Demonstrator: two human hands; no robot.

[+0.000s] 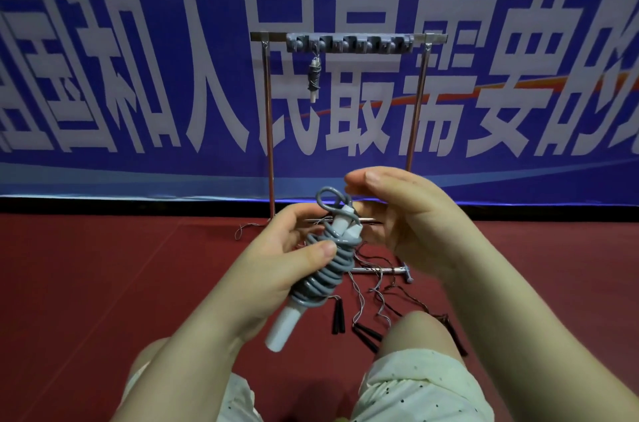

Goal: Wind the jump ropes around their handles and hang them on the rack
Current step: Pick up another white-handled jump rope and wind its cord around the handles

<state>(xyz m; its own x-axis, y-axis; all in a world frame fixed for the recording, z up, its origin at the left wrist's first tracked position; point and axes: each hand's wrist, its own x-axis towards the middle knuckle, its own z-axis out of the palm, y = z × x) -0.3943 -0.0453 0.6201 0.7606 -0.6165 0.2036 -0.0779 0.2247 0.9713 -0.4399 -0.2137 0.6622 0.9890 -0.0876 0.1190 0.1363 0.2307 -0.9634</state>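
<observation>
The rack (347, 41) is standing on the red floor (103, 283), its base mostly hiding behind the hands. One wound rope (314, 74) is hanging from it. Left hand (276, 248) is gripping the grey jump rope (328, 266) coiled round white handles; right hand (408, 214) is hovering beside it, fingers straight and together. Black-handled ropes (363, 328) are lying tangled, partly cut off by a knee.

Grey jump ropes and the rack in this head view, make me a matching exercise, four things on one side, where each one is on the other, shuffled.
Things:
1. grey rope wound on white handles
2. small wound grey rope bundle
3. black-handled ropes
4. grey plastic hook strip

Places:
A. loose on the red floor
B. fixed along the rack's top bar
C. held in the left hand
D. hanging from a hook

Pairs: 1-C, 2-D, 3-A, 4-B
</observation>
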